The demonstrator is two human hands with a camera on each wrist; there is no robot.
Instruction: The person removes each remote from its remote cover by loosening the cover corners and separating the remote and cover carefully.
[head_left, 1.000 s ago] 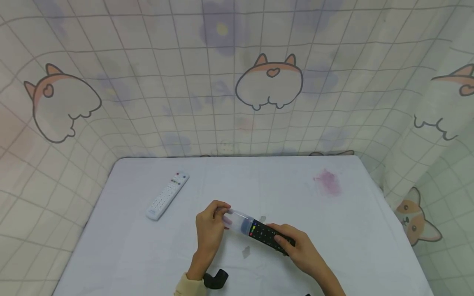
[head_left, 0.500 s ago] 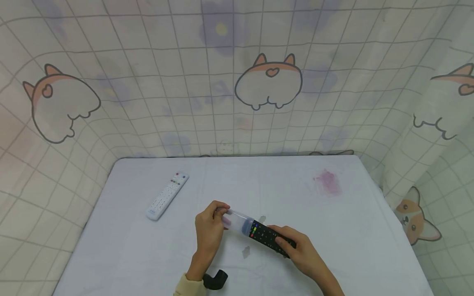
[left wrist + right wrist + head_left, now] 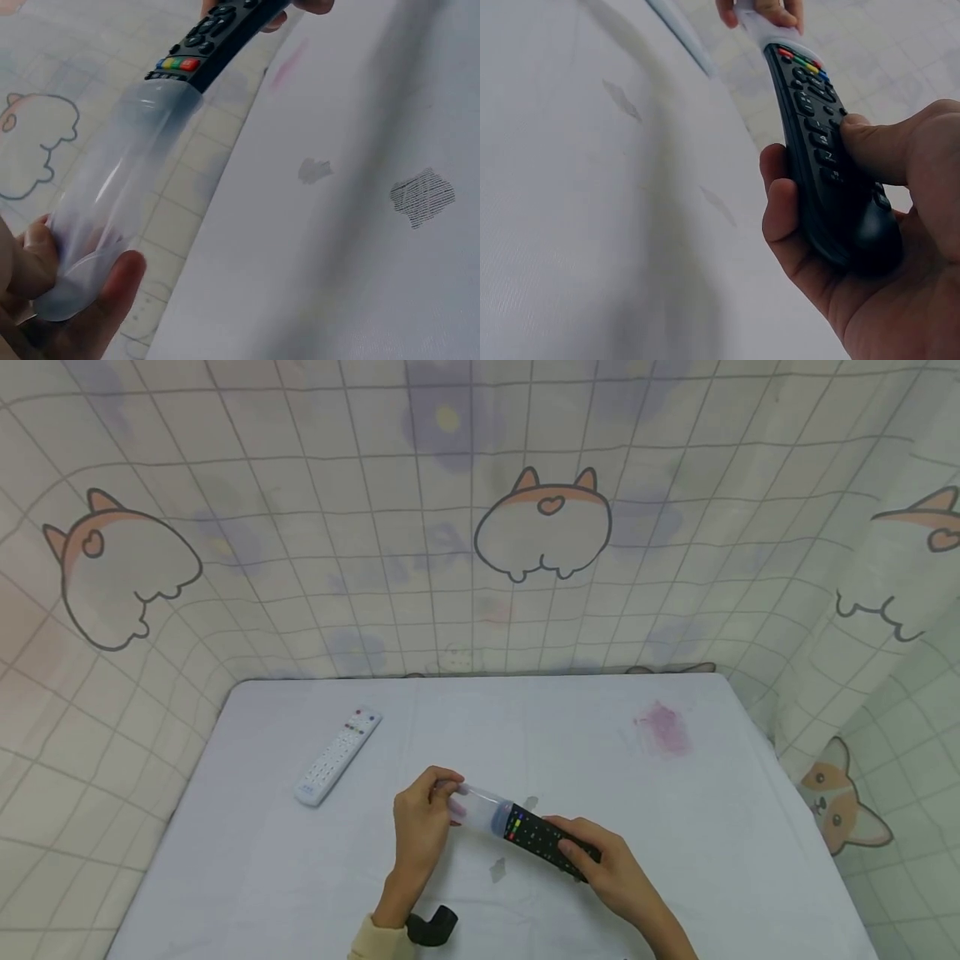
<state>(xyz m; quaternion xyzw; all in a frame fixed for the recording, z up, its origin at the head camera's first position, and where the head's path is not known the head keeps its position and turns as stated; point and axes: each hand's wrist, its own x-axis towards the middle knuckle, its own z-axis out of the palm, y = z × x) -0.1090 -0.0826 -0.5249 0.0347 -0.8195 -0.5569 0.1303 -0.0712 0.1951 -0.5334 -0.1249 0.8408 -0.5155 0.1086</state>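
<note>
My right hand (image 3: pixel 607 864) grips a black remote control (image 3: pixel 821 142) by its lower end, thumb over the buttons and fingers curled beneath. The remote's far end, just past its row of coloured buttons, is inside the mouth of a clear, soft sleeve-like cover (image 3: pixel 112 180). My left hand (image 3: pixel 426 818) pinches the closed end of that cover between thumb and fingers. In the head view, cover and remote form one slanting line between both hands, over the middle of the table. Most of the remote is outside the cover.
A white remote control (image 3: pixel 339 757) lies slanted on the white-covered table (image 3: pixel 247 827), to the left. Near my left wrist is a black curved object (image 3: pixel 433 927). A pink stain (image 3: pixel 666 728) marks the cloth at the back right. Grid-patterned curtain (image 3: pixel 360 527) encloses the far side and both flanks.
Both hands keep their hold on the cover and the black remote. The whole head view shifts very slightly; the remote's place in the cover looks much the same.
</note>
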